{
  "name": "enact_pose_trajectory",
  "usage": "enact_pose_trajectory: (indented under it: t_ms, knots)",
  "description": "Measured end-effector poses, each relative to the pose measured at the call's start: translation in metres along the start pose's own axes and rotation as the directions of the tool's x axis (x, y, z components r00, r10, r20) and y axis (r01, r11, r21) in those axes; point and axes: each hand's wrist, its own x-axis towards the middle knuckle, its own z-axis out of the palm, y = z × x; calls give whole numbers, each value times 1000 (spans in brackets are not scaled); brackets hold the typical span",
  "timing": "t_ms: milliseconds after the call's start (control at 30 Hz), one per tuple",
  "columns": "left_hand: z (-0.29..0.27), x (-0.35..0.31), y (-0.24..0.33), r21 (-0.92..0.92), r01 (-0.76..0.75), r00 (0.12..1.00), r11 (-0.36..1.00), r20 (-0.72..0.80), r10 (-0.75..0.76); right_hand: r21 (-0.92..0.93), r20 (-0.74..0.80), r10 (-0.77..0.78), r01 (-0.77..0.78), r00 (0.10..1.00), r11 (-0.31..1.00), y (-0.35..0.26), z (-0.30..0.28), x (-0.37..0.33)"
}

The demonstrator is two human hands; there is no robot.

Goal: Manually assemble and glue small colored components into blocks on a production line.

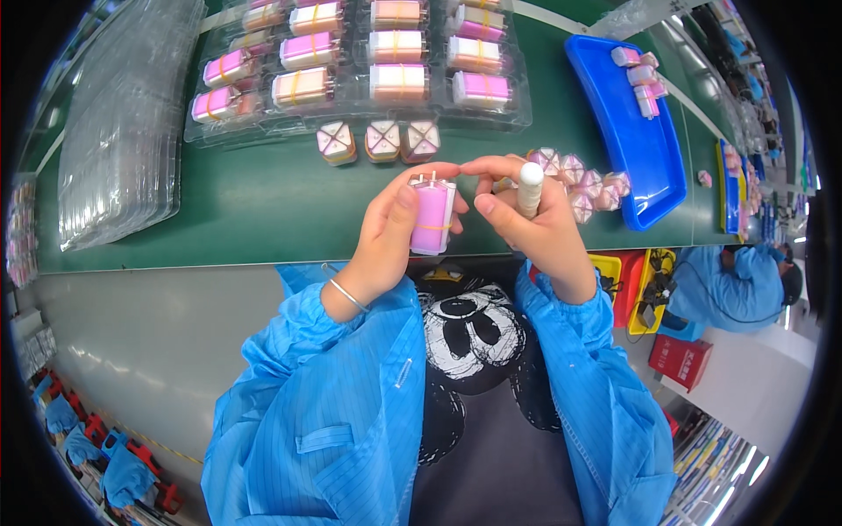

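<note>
My left hand (pixel 383 230) is closed around a pink block-shaped pack (pixel 431 221). A yellow band runs round the pack, and small pins stand up from its pale top end. My right hand (pixel 545 230) grips a white rod-shaped tool (pixel 530 186); its lower end is hidden behind the fingers. The right forefinger reaches over to the left hand's fingertips, beside the pack's top. Beyond the hands, three upright packs (pixel 382 141) with dark crossed bands on their pale ends stand in a row. Several similar packs (pixel 581 186) cluster just past my right hand.
A clear plastic tray (pixel 351 117) holds rows of pink and cream packs at the back. Stacked clear trays (pixel 123 140) lie at the left of the green table (pixel 263 197). A blue tray (pixel 653 175) with several packs lies right. Another person (pixel 732 285) sits at far right.
</note>
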Motion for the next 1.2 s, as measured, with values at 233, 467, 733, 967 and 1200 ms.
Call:
enact_pose_trajectory:
  t_ms: [233,467,733,967,1200]
  knots:
    - [18,-4,28,43,56,997,997,-52,-54,127,-11,-32,33,999,991,-13,8,-1]
    - [28,-1,29,12,19,989,1000,-147,-17,-74,-14,-177,175,984,982,-11,9,-3]
    - [26,-4,30,47,-56,996,997,-71,59,-195,47,-333,335,942,922,-6,11,-8]
    - [30,-3,30,234,-162,972,959,-131,196,-231,1,-455,442,891,866,5,17,-7]
    - [30,-7,37,195,-283,957,939,-10,290,-233,-16,-522,505,853,831,8,19,-7]
